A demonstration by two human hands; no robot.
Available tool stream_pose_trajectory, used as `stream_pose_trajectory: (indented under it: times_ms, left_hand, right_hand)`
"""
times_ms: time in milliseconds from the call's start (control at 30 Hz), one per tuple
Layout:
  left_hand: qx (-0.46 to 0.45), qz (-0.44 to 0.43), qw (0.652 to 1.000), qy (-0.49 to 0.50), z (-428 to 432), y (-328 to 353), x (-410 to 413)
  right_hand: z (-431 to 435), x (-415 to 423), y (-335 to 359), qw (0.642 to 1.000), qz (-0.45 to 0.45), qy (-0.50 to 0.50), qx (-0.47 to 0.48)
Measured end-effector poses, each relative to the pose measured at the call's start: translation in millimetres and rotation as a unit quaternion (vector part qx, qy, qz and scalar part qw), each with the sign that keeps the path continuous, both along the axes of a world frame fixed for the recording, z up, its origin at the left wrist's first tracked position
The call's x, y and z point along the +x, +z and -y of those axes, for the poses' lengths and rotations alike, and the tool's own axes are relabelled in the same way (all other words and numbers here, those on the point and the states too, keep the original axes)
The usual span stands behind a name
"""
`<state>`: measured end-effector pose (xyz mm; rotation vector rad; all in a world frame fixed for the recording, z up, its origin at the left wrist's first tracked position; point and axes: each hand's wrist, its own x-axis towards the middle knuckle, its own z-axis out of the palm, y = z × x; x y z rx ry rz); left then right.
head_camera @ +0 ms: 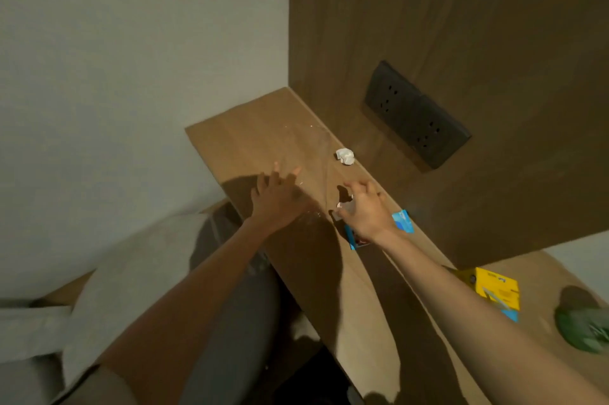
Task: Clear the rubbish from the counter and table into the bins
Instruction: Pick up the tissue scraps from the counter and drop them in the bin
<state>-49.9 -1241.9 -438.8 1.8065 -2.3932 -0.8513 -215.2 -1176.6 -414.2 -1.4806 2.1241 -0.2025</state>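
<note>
My left hand [280,197] lies low over the smooth wood-grain counter [250,137], fingers straight and spread, holding nothing. My right hand [365,210] hovers clawed, fingers curled. A pale scrap [341,207] sits at its thumb tip, but I cannot tell whether I pinch it. Beyond both hands a crumpled white paper ball [345,156] rests near the dark wood panel [461,25]. A glossy blue packet [402,221] lies flat under my right wrist. A yellow box [497,289] sits further right, its print too blurred to read. A black 2-part socket plate [417,114] is set in the panel.
</note>
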Motion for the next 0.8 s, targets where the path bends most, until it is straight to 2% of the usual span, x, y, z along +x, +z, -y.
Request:
stream_pose_trajectory:
  times_ms: [100,200,433,567,700,800]
  left_hand:
    - [0.005,0.026,1.000,-0.016,12,-20,-9]
    - [-0.014,0.035,0.999,-0.035,18,-40,-11]
    - [-0.155,-0.034,0.987,-0.032,23,-55,-8]
    - [-0.127,-0.136,0.982,-0.030,18,-44,-6]
    - [-0.148,-0.150,0.977,-0.028,12,-26,-2]
    - [-0.206,-0.170,0.963,-0.033,2,-10,9]
  right_hand:
    - [12,-5,-23,0.999,-0.013,0.010,0.041]
    - [20,-7,-36,0.999,-0.046,0.018,-0.001]
    - [28,-7,-44,0.997,-0.043,0.008,-0.061]
    - [25,-1,-36,0.997,-0.004,-0.008,-0.074]
    - [14,4,-15,0.995,0.028,-0.019,-0.097]
    - [-2,10,8,0.991,0.048,-0.020,-0.124]
